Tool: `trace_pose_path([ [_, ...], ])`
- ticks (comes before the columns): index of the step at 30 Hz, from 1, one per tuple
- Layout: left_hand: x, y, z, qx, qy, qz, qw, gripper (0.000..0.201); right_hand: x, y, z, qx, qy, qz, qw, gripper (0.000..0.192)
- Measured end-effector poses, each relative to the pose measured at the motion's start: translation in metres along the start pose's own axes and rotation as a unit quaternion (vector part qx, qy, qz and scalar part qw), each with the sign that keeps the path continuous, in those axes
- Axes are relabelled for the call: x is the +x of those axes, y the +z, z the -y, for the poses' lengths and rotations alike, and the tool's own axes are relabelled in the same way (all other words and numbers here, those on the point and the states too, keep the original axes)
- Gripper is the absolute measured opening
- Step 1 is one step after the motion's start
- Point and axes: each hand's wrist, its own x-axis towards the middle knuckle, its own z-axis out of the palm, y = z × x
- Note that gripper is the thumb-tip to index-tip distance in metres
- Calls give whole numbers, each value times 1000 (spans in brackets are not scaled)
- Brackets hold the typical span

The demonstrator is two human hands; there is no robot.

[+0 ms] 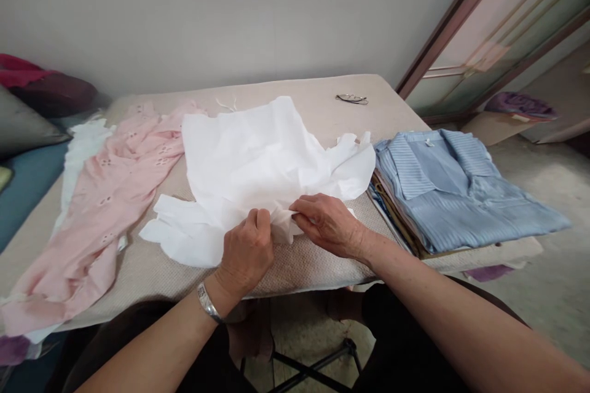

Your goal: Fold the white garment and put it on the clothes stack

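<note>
Gripping: both hands close on the near edge of the white garment (258, 159), at the near middle of the table (322, 89).
Left hand: the left hand (246, 252) curls into a loose fist, fingers pinched on a fold of white cloth; a metal bracelet (208, 303) sits at the wrist.
Right hand: the right hand (328, 222) lies palm down, fingertips clamped on the same bunched edge, just beside the left hand. The two hands nearly touch.
Garment position: the white garment lies crumpled and spread, its far part raised in loose folds, its right corner reaching the blue stack.
Left of garment: a pink eyelet garment (106, 196) lies flat and long, partly over another white piece (80, 144).
Right of garment: a folded blue striped shirt (454, 187) tops a stack of folded clothes at the right table edge.
Far side: a small metal item (351, 99), possibly scissors or spectacles, lies well apart from the hands; too small to tell.
Risk, seam strain: judged likely if the hands pull apart while both pinch the thin cloth.
Risk, displaced stack: judged possible if the garment is dragged, since its corner touches the blue shirt.
Risk, uneven fold: judged likely while the far part remains crumpled.
</note>
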Motion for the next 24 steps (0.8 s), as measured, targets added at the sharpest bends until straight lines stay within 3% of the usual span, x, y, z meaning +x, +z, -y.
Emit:
trace_pose_path([
  [3,2,0,3,-80,-24,-7,996,20,0,2,2,-11,4,-4,1000,20],
  [5,5,0,10,-213,-54,7,976,25,1,3,2,-24,3,-7,1000,20],
  [8,11,-3,24,-433,-87,99,892,27,1,4,2,-34,-2,-5,999,21],
  [10,13,-7,33,-488,-89,158,854,24,0,3,1,-32,-6,1,999,20],
  [11,12,-10,35,-480,-87,157,858,23,0,2,1,-30,-8,8,999,20],
  [13,8,-15,33,-417,-63,81,903,21,0,1,0,-27,-11,23,999,19],
  [15,1,-18,23,-325,13,-43,945,26,0,1,1,-26,-12,35,999,18],
  [17,-7,-16,9,-236,120,-112,958,41,0,2,2,-26,-10,37,999,17],
  [19,-12,-11,-3,-168,194,-119,959,40,-2,-1,1,-19,-12,36,999,17],
  [24,-14,-9,-8,-118,206,-59,970,18,-17,-35,-22,15,18,64,998,25],
])
